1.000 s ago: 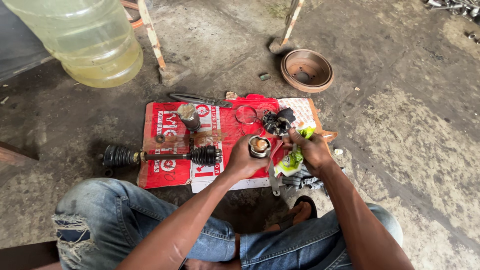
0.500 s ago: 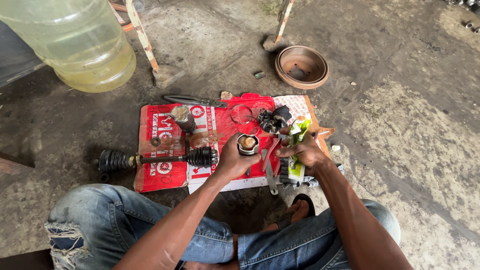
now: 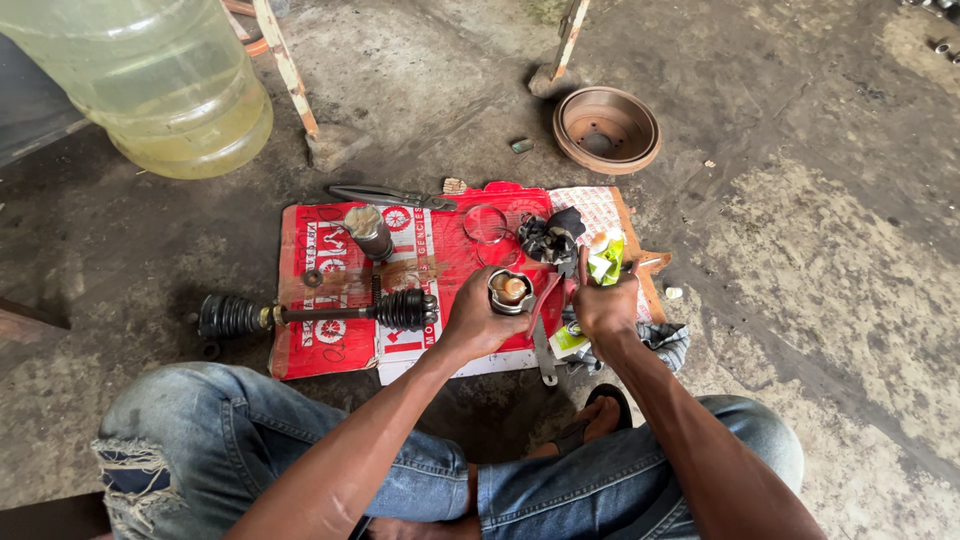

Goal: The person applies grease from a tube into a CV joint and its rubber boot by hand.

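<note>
I sit on the ground over a flattened red and white cardboard sheet (image 3: 330, 350). My left hand (image 3: 478, 320) grips a round metal joint housing (image 3: 508, 291) with tan grease inside. My right hand (image 3: 603, 300) squeezes a green and white grease sachet (image 3: 606, 256) just right of the housing. A drive shaft with black rubber boots (image 3: 320, 313) lies across the cardboard to the left. A metal cylinder part (image 3: 368, 231), a clear ring (image 3: 485, 223) and a crumpled black boot (image 3: 550, 236) rest further back.
Long pliers (image 3: 385, 195) lie at the cardboard's far edge. A rusty brake drum (image 3: 606, 129) sits on the concrete beyond. A large clear water bottle (image 3: 150, 80) stands at far left beside a wooden leg (image 3: 285, 65). A grey rag (image 3: 668, 342) lies by my right wrist.
My hands have drifted slightly left with the housing and sachet; the right hand has risen closer to the housing. The camera view shifted a little.
</note>
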